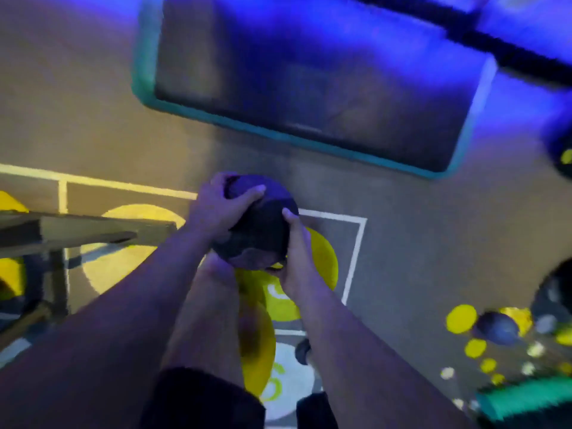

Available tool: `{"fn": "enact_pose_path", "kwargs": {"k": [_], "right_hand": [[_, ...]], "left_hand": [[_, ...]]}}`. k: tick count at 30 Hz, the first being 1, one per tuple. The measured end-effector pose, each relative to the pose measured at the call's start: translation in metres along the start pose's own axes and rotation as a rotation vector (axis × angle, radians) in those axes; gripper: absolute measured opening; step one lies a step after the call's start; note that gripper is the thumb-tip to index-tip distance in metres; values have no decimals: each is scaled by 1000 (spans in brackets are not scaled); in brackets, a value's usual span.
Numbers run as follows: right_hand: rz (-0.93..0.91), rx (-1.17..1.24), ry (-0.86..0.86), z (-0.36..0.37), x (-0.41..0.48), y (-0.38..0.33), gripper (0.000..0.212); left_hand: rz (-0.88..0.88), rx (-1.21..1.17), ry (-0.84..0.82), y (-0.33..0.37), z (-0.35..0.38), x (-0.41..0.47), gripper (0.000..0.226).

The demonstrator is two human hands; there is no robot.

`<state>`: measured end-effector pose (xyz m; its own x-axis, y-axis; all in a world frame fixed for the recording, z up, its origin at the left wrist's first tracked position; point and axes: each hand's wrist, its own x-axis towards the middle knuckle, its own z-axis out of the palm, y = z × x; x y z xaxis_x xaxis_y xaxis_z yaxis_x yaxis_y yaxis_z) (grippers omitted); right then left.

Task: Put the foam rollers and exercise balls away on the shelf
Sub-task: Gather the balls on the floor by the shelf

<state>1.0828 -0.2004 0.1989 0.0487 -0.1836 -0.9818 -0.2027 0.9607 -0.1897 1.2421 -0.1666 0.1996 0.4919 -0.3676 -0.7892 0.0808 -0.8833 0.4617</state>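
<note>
A person stands over a grey gym floor point(418, 243) printed with yellow circles and white lines, lit in blue and purple, and holds a dark exercise ball point(260, 224) in front of the body, in the air, well clear of the floor. By the look of it the job is partway done at most: this ball is in hand but not yet on the shelf point(77, 227), whose wooden edge shows low on the left of the view. Another dark ball point(495, 329) lies on the floor to the right, and a ridged teal shape point(523, 397) in the lower right corner may be a foam roller, though the blur makes that uncertain. Both would need putting away. A large dark mat point(309, 82) with a teal border lies beyond the ball. Both forearms reach forward and down. The left hand point(216, 209) is curled over the ball's upper left side, thumb across the top. The right hand point(297, 258) cups the lower right side from beneath, thumb pressed on the surface, so the ball is clamped between the two.
</note>
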Motion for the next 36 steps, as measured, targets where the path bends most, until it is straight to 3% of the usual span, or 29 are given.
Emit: {"fn": "enact_pose_path", "kwargs": {"k": [3,8,13,19,21,24,27,29,32,36], "right_hand": [[-36,206,-4,-81,-25,-13,66],[-55,605,77,-290,-63,-12,57],[-170,981,349,-506,-84,20,102],[-264,1220,537,-714,-115,55,105],[-302,1196,609,-753,-115,56,101],[-310,1101,730,-792,-108,39,111],[-327,1014,728,-834,-91,1,118],[-357,929,624,-866,-84,-31,105],[-312,905,538,-904,-66,-76,73],[-225,1011,656,-927,-54,-116,60]], "left_hand": [[166,272,2,59,69,-45,83],[346,669,-164,156,270,-160,67],[446,754,-362,198,501,-284,80],[551,812,-626,198,711,-387,83],[505,749,-682,199,757,-391,78],[416,655,-730,216,811,-401,51],[420,584,-712,250,861,-394,27],[480,606,-657,278,887,-384,35],[535,709,-576,319,920,-349,78],[672,951,-684,337,944,-368,60]]}}
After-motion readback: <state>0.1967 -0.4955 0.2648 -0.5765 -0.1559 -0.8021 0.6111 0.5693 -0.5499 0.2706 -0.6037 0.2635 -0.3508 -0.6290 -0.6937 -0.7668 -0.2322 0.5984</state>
